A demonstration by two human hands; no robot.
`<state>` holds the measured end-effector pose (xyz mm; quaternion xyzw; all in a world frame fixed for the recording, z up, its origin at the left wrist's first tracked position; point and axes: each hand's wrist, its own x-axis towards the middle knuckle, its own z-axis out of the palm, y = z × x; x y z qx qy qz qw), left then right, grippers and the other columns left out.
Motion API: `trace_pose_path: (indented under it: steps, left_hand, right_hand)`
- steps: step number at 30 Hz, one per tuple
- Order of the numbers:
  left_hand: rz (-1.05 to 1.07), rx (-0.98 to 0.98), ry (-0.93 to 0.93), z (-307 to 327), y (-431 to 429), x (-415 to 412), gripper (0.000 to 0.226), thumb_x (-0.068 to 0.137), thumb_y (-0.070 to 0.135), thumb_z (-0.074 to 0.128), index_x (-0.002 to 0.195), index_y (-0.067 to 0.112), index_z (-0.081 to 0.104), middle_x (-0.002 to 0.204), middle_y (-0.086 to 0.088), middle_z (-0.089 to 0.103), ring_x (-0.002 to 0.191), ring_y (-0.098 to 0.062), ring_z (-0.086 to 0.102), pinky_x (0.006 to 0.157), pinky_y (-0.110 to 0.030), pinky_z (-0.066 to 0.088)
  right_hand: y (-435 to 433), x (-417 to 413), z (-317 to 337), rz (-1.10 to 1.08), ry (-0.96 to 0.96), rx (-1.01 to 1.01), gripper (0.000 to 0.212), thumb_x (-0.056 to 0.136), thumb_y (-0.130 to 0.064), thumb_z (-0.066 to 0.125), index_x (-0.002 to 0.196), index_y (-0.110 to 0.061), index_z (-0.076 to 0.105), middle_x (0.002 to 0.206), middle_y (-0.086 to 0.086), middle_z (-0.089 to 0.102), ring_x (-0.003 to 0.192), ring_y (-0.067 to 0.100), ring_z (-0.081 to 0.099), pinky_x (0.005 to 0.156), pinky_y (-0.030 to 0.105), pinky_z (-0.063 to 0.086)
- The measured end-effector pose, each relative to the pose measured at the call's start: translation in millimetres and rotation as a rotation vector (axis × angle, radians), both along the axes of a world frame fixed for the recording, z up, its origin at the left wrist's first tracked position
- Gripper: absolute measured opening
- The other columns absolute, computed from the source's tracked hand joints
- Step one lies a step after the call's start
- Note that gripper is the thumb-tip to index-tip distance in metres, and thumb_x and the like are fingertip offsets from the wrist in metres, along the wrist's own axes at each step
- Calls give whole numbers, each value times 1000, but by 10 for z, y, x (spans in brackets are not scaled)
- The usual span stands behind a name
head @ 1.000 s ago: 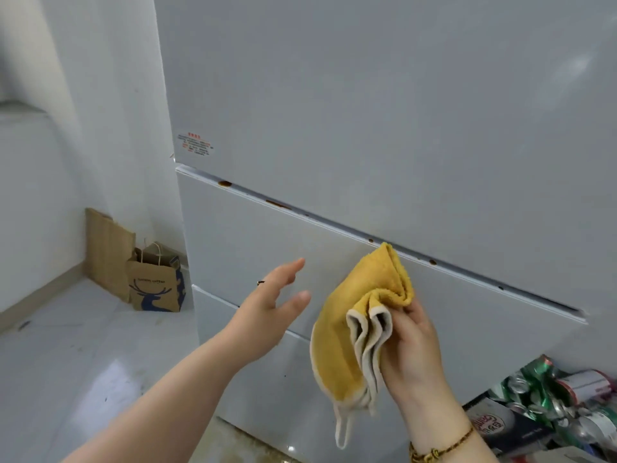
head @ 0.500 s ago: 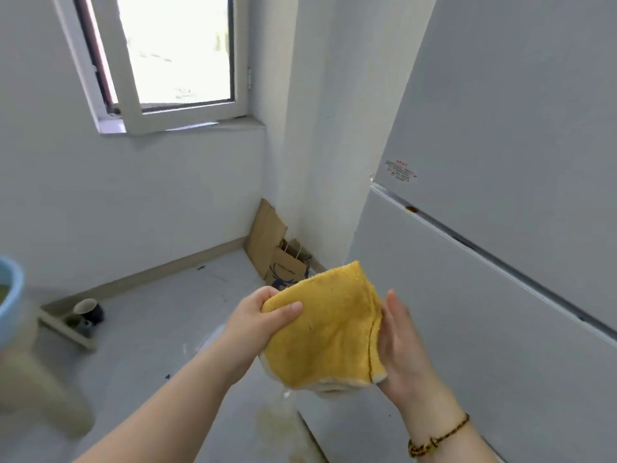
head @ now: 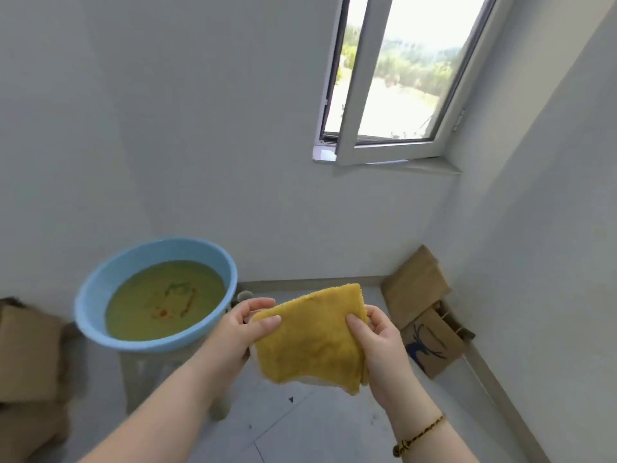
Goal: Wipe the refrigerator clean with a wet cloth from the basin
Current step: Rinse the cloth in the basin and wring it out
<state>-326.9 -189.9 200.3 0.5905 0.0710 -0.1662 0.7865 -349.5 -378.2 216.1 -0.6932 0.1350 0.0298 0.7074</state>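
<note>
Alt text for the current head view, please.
Two hands, left hand and right hand, hold a folded yellow cloth by its sides, beside a blue basin of murky water. Behind: white walls and an open window.

Open air lies between the cloth [head: 314,339], held in both hands, and the blue basin [head: 100,289] to the left; nothing stands in that gap. The basin's raised rim is the one barrier on the way in. Brown boxes [head: 26,349], blurred, seem to crowd its far left. Paper bags [head: 430,339] fill the right corner.
</note>
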Motion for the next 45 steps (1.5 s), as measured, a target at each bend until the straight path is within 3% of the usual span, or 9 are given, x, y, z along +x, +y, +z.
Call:
trace_pose_path:
  steps: [4,8,11,16,19,27,33,38,45]
  left_hand:
    - [213,-63,56,-287,576,451,13,89,12,51,101,15,55,91,-3,65,76,-12,63,66,-24,51]
    - [250,-75,164,-632,941,830,29,96,34,34,111,18,53,98,5,64,91,-8,59,75,-23,46]
    - [330,-43,254,-865,1212,1194,38,94,36,38,120,11,52,99,1,63,98,-18,58,90,-32,43]
    - [595,119,347,-1183,1721,1786,37,89,21,54,122,6,49,90,-1,59,89,-23,55,82,-35,45]
    - [673,213,403,-1448,2024,2130,44,86,18,58,127,8,45,104,-8,56,96,-26,51,86,-38,43]
    - [689,352,615,-2142,2477,2692,47,88,31,53,130,11,44,129,-12,50,117,-32,46,93,-42,40]
    - [554,522,696,-2759,2850,3125,52,89,39,49,131,8,41,132,-12,47,121,-31,44,94,-39,39]
    - [528,622,695,-3157,3077,3299,48,90,34,50,127,5,44,125,-13,52,117,-32,47,94,-38,39]
    - [550,681,638,-3410,3159,3366,36,88,28,55,112,1,54,91,-7,55,91,-25,53,78,-30,39]
  right_hand:
    - [668,593,-161,69,79,110,10,93,-11,48,91,-14,58,86,7,63,78,22,61,67,34,54]
    - [1183,1170,-430,142,185,199,12,95,-10,46,93,-14,57,88,7,62,77,21,61,59,31,54]
    - [1538,1677,-665,203,289,233,12,95,-11,45,93,-13,57,88,8,63,79,22,61,65,35,53]
    - [2055,2485,-1133,335,424,194,9,93,-17,51,94,-13,59,95,10,64,83,24,63,67,33,56]
    - [2393,2965,-1449,423,458,96,6,89,-19,57,92,-15,59,95,6,62,87,21,60,70,30,54]
    - [3001,3521,-2283,410,551,-110,6,89,-24,57,85,-20,56,95,3,58,90,20,53,81,35,44]
    - [3445,3755,-2983,356,614,-220,12,89,-30,57,84,-22,49,83,-6,51,75,9,46,76,31,40]
    - [3694,3881,-3380,358,620,-349,17,89,-29,57,93,-13,51,85,-1,53,73,9,48,64,24,40]
    - [3810,3873,-3620,368,641,-503,34,95,-23,47,124,-5,49,108,9,59,101,25,55,85,27,43]
